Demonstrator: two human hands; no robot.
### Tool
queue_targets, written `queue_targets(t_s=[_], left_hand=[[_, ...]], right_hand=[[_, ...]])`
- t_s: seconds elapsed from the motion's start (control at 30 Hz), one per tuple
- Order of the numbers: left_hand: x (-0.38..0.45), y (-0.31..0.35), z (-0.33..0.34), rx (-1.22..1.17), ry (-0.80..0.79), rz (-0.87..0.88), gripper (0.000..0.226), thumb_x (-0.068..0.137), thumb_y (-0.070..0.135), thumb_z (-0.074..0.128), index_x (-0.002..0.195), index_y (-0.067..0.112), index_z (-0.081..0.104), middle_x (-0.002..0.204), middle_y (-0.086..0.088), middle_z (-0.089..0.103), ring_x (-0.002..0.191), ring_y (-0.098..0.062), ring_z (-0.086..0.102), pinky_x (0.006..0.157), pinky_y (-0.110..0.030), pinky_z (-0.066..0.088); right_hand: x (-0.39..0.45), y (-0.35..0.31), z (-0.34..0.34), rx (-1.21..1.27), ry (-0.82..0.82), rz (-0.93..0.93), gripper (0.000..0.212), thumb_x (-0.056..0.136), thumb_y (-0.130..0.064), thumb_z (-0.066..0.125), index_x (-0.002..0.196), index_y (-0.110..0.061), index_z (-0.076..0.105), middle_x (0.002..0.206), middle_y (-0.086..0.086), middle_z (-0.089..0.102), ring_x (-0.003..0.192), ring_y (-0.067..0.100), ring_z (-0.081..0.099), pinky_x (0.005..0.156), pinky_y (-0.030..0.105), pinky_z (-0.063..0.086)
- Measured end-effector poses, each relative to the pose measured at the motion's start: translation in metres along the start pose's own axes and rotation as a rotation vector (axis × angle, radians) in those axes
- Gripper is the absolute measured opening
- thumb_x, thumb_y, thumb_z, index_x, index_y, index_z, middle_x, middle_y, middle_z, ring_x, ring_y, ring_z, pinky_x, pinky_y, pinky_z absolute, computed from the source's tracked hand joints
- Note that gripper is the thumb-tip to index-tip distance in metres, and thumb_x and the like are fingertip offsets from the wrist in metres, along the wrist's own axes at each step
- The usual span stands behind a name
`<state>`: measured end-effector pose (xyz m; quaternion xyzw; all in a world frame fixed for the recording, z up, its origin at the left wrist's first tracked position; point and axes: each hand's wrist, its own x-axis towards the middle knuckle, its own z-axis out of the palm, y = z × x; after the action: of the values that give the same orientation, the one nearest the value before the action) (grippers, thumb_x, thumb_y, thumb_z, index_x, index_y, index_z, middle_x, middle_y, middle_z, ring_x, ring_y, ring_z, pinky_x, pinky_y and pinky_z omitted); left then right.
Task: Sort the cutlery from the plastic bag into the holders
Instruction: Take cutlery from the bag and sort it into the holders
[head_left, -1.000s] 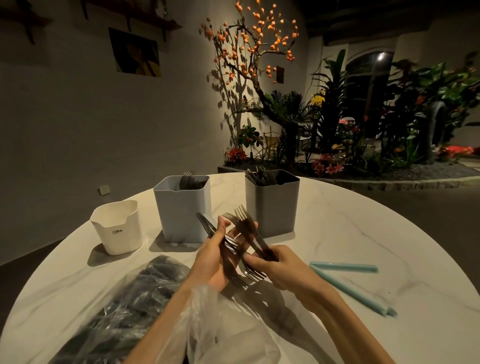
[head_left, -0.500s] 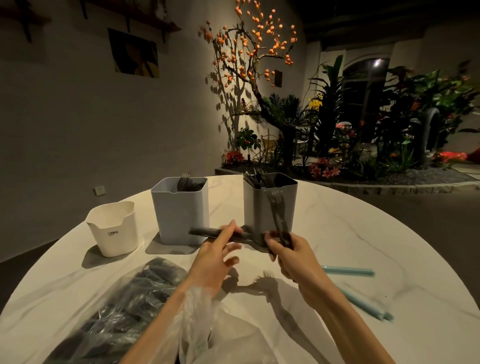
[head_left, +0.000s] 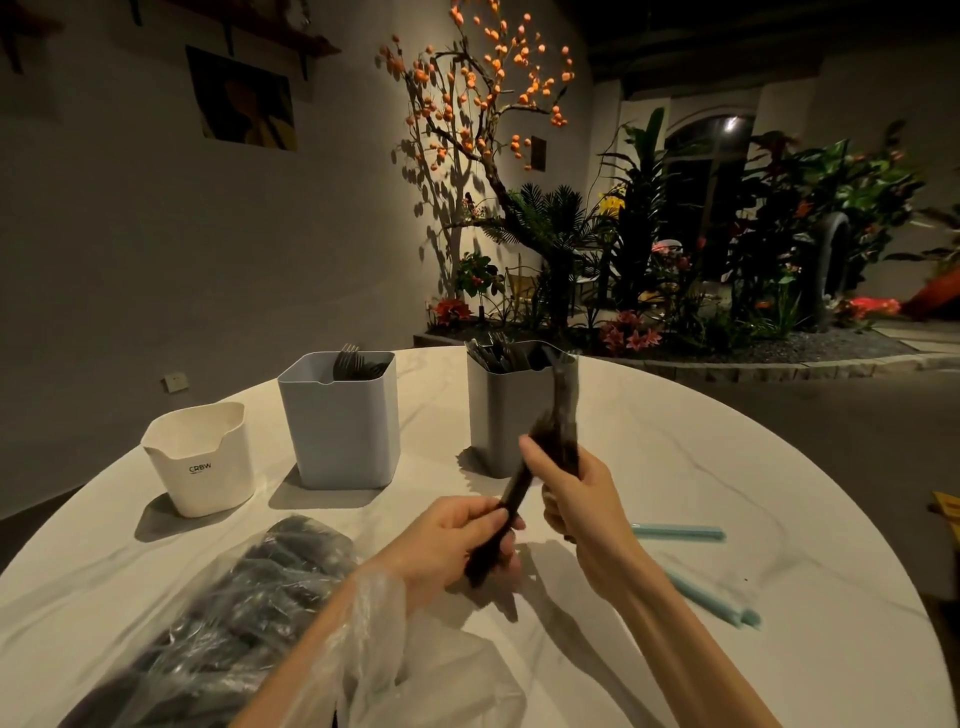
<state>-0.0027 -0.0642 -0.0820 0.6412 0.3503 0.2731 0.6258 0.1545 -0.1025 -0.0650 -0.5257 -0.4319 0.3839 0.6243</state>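
My right hand grips a blurred fork, tines up, right in front of the dark grey holder, which has cutlery in it. My left hand holds a dark bundle of cutlery that slants up toward the right hand. The light grey holder stands left of it with forks inside. A white holder marked CRBW sits farthest left; I see nothing in it. The clear plastic bag with dark cutlery lies at the lower left, draped over my left forearm.
Two pale blue rods lie on the white marble round table to the right of my hands. Behind the table are a wall, an orange-fruited tree and a bed of plants.
My right hand pulled a fork away from the bundle and raised it toward the dark grey holder. The left hand's bundle swung from level to slanted, and both hands moved right.
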Motion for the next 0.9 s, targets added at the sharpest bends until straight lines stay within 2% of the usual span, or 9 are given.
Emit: queue_targets(t_s=[0.1, 0.2, 0.27, 0.4, 0.5, 0.6, 0.67, 0.77, 0.9], left_hand=[[0.0, 0.001, 0.004, 0.026, 0.1, 0.08, 0.025, 0.106, 0.021, 0.046, 0.114, 0.012, 0.068, 0.091, -0.006, 0.072, 0.092, -0.021, 0.073, 0.088, -0.033, 0.058], [0.003, -0.003, 0.008, 0.356, 0.13, 0.058, 0.021, 0.106, 0.025, 0.047, 0.118, 0.027, 0.065, 0.11, 0.009, 0.073, 0.106, -0.012, 0.07, 0.103, -0.036, 0.053], [0.004, -0.003, 0.006, 0.422, 0.144, 0.073, 0.026, 0.1, 0.029, 0.058, 0.126, 0.031, 0.062, 0.122, 0.011, 0.068, 0.114, -0.014, 0.065, 0.101, -0.036, 0.054], [0.002, 0.005, -0.002, 0.084, 0.126, 0.298, 0.051, 0.08, 0.036, 0.065, 0.13, 0.038, 0.055, 0.121, 0.015, 0.069, 0.118, -0.007, 0.063, 0.088, -0.018, 0.053], [0.0, 0.01, 0.003, -0.012, 0.084, 0.319, 0.058, 0.084, 0.055, 0.07, 0.135, 0.033, 0.053, 0.124, 0.016, 0.068, 0.119, -0.004, 0.062, 0.089, -0.017, 0.053], [-0.002, 0.009, 0.011, 0.047, 0.128, 0.394, 0.047, 0.088, 0.047, 0.069, 0.129, 0.026, 0.058, 0.113, 0.01, 0.071, 0.116, -0.01, 0.065, 0.091, -0.021, 0.054], [-0.004, 0.012, 0.013, 0.027, 0.164, 0.413, 0.035, 0.094, 0.04, 0.064, 0.125, 0.027, 0.059, 0.106, 0.014, 0.073, 0.11, -0.01, 0.068, 0.082, -0.019, 0.056], [-0.003, 0.014, 0.011, -0.008, 0.177, 0.404, 0.029, 0.094, 0.027, 0.062, 0.123, 0.023, 0.061, 0.105, 0.015, 0.075, 0.105, -0.008, 0.07, 0.079, -0.021, 0.057], [-0.003, 0.012, 0.011, 0.032, 0.184, 0.402, 0.037, 0.086, 0.036, 0.063, 0.122, 0.026, 0.062, 0.11, 0.015, 0.073, 0.108, -0.005, 0.069, 0.084, -0.022, 0.057]], right_hand=[[-0.006, 0.005, 0.01, -0.135, -0.125, 0.03, 0.031, 0.089, -0.048, 0.069, 0.087, -0.017, 0.066, 0.059, -0.014, 0.059, 0.055, 0.0, 0.057, 0.053, 0.012, 0.042], [-0.006, 0.01, 0.014, -0.259, -0.076, -0.011, 0.027, 0.093, -0.049, 0.063, 0.091, -0.023, 0.064, 0.078, -0.007, 0.065, 0.075, 0.008, 0.065, 0.058, 0.012, 0.045], [-0.005, 0.012, 0.014, -0.323, -0.021, -0.051, 0.023, 0.097, -0.05, 0.055, 0.09, -0.028, 0.06, 0.082, -0.01, 0.062, 0.081, 0.012, 0.064, 0.064, 0.014, 0.045], [-0.007, 0.017, 0.017, -0.342, -0.137, -0.11, 0.041, 0.098, -0.06, 0.036, 0.108, -0.025, 0.056, 0.1, -0.001, 0.064, 0.091, 0.012, 0.065, 0.079, 0.023, 0.053], [-0.013, 0.019, 0.026, -0.182, -0.21, -0.126, 0.025, 0.101, -0.049, 0.039, 0.11, -0.032, 0.055, 0.091, -0.001, 0.068, 0.079, 0.011, 0.068, 0.078, 0.027, 0.061], [-0.018, 0.028, 0.037, -0.087, -0.203, -0.218, 0.021, 0.102, -0.039, 0.05, 0.123, -0.042, 0.053, 0.108, -0.022, 0.07, 0.102, 0.001, 0.068, 0.084, 0.026, 0.06], [-0.019, 0.026, 0.04, -0.086, -0.175, -0.238, 0.026, 0.105, -0.027, 0.05, 0.12, -0.048, 0.051, 0.101, -0.037, 0.067, 0.098, -0.008, 0.067, 0.074, 0.019, 0.057], [-0.016, 0.023, 0.037, -0.035, -0.135, -0.207, 0.028, 0.102, -0.02, 0.057, 0.124, -0.038, 0.059, 0.103, -0.021, 0.072, 0.098, 0.004, 0.07, 0.072, 0.018, 0.056], [-0.014, 0.022, 0.037, -0.007, -0.067, -0.168, 0.024, 0.097, -0.023, 0.065, 0.121, -0.027, 0.067, 0.103, -0.007, 0.075, 0.096, 0.012, 0.072, 0.07, 0.019, 0.057]])
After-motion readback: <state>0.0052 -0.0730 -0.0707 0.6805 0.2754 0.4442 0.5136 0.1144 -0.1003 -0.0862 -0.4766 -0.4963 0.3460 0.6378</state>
